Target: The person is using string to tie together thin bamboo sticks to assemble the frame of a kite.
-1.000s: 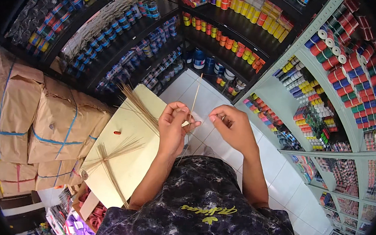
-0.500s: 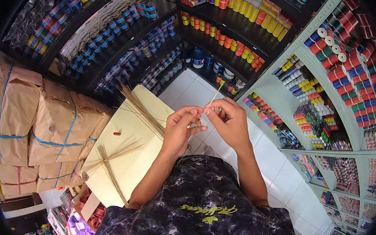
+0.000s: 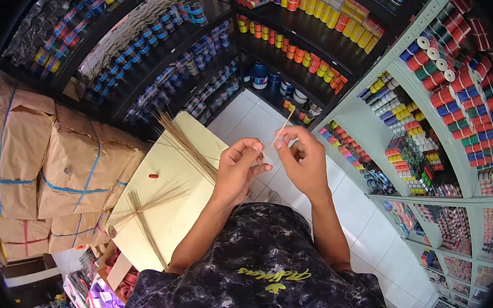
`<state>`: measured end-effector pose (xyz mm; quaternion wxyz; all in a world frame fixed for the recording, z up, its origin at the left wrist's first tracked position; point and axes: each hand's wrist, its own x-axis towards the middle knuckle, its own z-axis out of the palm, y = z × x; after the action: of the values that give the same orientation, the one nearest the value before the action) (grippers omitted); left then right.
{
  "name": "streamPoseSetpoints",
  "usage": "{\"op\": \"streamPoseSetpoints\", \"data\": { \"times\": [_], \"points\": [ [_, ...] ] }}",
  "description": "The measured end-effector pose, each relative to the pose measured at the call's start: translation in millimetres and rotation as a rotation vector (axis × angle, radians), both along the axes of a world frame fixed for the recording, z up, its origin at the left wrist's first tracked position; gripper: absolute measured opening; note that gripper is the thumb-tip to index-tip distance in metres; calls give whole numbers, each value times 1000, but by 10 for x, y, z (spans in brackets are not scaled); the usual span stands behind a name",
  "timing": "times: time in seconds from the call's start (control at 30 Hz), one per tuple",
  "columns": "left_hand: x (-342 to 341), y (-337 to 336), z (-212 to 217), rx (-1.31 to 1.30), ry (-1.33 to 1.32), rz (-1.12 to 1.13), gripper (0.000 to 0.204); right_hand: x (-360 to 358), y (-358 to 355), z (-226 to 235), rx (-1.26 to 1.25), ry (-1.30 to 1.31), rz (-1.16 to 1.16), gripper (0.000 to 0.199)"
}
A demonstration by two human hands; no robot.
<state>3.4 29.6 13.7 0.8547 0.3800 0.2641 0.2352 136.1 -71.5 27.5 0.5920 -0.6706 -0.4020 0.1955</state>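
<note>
Above my lap, my right hand (image 3: 301, 155) pinches a thin, pale stick (image 3: 285, 124) between thumb and fingers, its upper end slanting up and away to the right. Just left of it, my left hand (image 3: 239, 164) has thumb and forefinger pressed together. Whatever sits in that pinch is too small to make out. A narrow gap separates the fingertips of both hands. On the cream tabletop (image 3: 171, 148) to my left lies a long bundle of thin sticks (image 3: 186, 147). Closer to me, two smaller bundles of sticks (image 3: 138, 210) cross each other.
A small red piece (image 3: 153, 176) rests on the tabletop. Brown paper parcels (image 3: 75, 155) tied with blue cord are stacked at the left. Black shelves (image 3: 294, 27) with coloured spools stand ahead, grey-green shelves (image 3: 397, 111) at the right. White floor tiles (image 3: 363, 212) show between.
My right hand has shifted slightly to the right with the stick, widening the gap from my left fingertips. My left hand has barely moved.
</note>
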Motion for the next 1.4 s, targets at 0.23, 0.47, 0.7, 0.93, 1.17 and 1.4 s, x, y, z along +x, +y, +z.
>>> {"op": "streamPoseSetpoints", "data": {
  "times": [0.23, 0.47, 0.7, 0.93, 1.17, 1.4],
  "points": [
    [-8, -35, -2, -21, -77, -35, 12, -74, -49, 177, 135, -229, -125, 41],
    [-11, -45, -55, 7, -157, -24, 12, -78, -33, 236, -8, -481, -96, 21],
    [-3, -37, -104, 122, -189, -6, 10, -75, -30, 119, -24, -406, -108, 15],
    [26, -18, -136, 318, -69, 89, 30, -68, -90, 181, 189, -485, -219, 15],
    [15, 54, -212, 447, -7, 105, 36, 2, -239, 57, 312, -263, -125, 11],
    [25, 55, -254, 514, 14, 95, 32, 19, -427, 41, 342, 31, -22, 21]
  ]
}}
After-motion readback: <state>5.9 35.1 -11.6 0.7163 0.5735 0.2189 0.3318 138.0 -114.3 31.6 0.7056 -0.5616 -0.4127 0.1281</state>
